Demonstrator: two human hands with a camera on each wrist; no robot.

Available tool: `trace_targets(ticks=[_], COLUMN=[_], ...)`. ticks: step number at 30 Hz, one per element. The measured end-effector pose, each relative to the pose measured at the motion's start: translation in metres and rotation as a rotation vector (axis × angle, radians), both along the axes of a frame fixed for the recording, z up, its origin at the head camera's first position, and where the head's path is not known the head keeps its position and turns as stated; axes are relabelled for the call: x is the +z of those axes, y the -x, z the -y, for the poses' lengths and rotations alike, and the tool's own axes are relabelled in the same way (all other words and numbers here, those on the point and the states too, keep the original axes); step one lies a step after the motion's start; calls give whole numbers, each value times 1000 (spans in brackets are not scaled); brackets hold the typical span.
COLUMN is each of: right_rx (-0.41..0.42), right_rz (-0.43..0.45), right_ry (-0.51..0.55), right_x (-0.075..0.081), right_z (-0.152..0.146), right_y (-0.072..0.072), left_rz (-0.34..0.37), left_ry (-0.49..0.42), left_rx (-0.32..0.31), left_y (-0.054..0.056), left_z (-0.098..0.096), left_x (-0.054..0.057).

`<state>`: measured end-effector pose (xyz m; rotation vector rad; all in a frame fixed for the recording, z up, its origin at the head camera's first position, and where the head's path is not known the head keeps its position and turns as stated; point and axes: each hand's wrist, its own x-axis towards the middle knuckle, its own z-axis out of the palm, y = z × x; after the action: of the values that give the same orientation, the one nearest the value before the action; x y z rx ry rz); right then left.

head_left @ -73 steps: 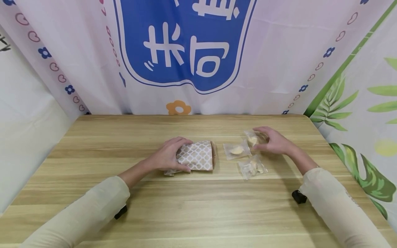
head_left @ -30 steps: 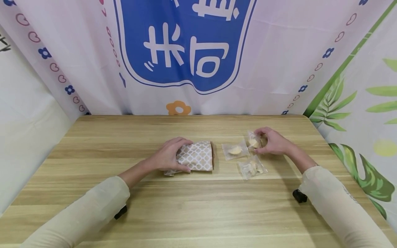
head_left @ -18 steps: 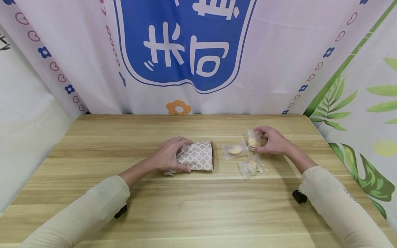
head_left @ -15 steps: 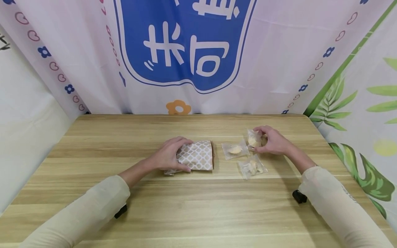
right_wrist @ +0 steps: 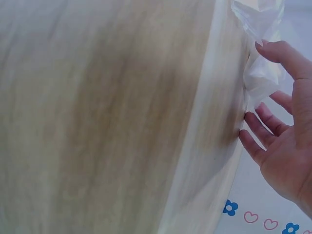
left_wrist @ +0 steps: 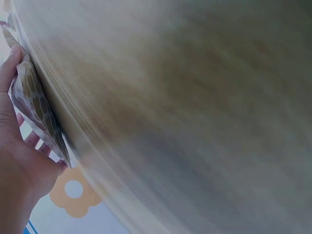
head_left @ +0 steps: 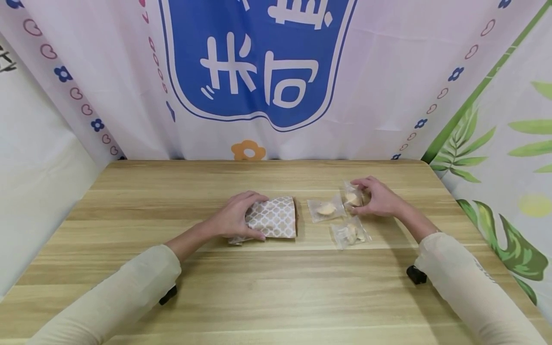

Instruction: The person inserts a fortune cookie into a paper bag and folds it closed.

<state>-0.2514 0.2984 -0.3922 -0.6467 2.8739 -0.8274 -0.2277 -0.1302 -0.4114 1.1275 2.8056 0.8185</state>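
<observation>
In the head view, my left hand (head_left: 233, 215) grips a flat paper bag (head_left: 273, 218) with a white and tan lattice print, its thumb at the near edge and fingers at the far edge. The bag's brown-edged right end faces several small clear packets. My right hand (head_left: 379, 197) holds the farthest packet (head_left: 352, 197) between thumb and fingers; a pale yellow piece shows inside. Close by lie a second packet (head_left: 326, 209) and a third packet (head_left: 350, 233). In the right wrist view, the thumb touches a clear packet (right_wrist: 263, 78). The left wrist view shows the bag (left_wrist: 36, 97) between thumb and fingers.
Everything lies on a wood-grain table (head_left: 258, 287). A white printed curtain (head_left: 388, 96) hangs along its back edge, and a leaf-patterned cloth (head_left: 517, 191) hangs at the right. Black straps (head_left: 416, 274) show beneath both forearms.
The right hand has shifted the farthest packet slightly, tilting it and then settling it lower. The middle packet has slid a little to the left. The left hand and bag have stayed put.
</observation>
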Motion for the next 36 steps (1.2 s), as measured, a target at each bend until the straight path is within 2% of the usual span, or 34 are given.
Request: trace_targets(ticks=[10, 24, 36], right_rx=[-39, -41, 36], right_rz=[-22, -82, -157], right_ry=[-7, 22, 74], right_x=[-1, 2, 20], right_z=[-1, 0, 16], right_y=[1, 1, -4], left_rz=[-6, -2, 6], left_ry=[-14, -14, -30], left_rx=[-5, -2, 0], left_y=[0, 0, 1], left_z=[-1, 0, 0], left_x=[0, -1, -2])
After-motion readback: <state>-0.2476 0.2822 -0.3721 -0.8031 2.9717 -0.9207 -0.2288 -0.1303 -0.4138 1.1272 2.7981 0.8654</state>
